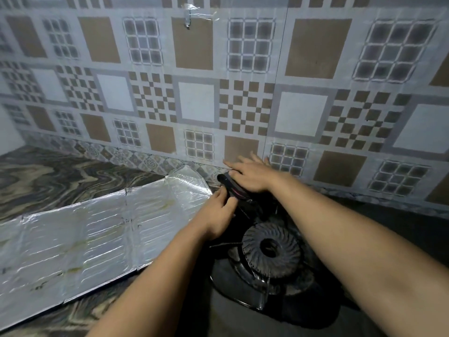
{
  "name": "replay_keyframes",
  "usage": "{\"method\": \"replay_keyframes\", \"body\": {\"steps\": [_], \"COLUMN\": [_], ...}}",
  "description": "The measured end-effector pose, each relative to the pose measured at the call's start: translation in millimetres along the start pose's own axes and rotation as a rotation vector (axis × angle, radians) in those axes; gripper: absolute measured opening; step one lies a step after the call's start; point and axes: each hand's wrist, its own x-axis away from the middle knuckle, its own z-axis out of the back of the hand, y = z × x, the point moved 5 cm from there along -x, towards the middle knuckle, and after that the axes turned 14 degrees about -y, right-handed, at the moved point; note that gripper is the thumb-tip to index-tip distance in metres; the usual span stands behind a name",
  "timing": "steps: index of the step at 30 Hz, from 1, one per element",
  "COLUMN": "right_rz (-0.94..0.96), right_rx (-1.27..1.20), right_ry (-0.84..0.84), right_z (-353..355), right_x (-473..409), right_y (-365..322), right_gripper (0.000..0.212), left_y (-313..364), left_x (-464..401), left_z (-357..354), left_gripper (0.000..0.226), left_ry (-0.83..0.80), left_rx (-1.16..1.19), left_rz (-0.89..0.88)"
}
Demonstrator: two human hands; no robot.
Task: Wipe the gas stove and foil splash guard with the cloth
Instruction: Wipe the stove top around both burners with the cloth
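The left hand (218, 212) grips the stove (264, 261) by its rigid far-left rim; the right hand (250, 175) lies flat there; probably heavy, while the foil (97, 229) looks flimsy.

A wall (243, 69) covered in patterned tiles fills the upper part of the view. The tiles show plain brown squares, white squares with grey frames, brown-and-white chequers and grey grids. A piece of clear tape (194, 14) sticks to the wall near the top, crumpled and partly peeling. A thin dark vertical seam (279, 69) runs down the wall right of centre. Along the foot of the wall lies a narrow border strip (126, 154) of small ornamental tiles. Below it, the bench (48, 176) has a swirling marble-like surface in dark grey and beige, reaching to the left corner.
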Motion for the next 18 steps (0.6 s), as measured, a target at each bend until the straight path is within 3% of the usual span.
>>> {"method": "replay_keyframes", "body": {"steps": [3,7,18], "right_rz": [0.082,0.036,-0.068], "right_rx": [0.029,0.036,-0.028], "right_ry": [-0.140,-0.242,-0.341], "right_z": [-14,-27,-26], "right_x": [-7,-15,-15], "right_y": [1,14,34], "right_gripper": [0.053,0.059,0.065], "left_y": [-3,-4,-5], "left_x": [-2,-4,-4], "left_z": [-1,-3,-2], "left_gripper": [0.085,0.091,0.072], "left_ry": [-0.009,-0.033,-0.081], "left_rx": [-0.046,-0.067,-0.123], "left_rz": [0.022,0.081,0.073]}}
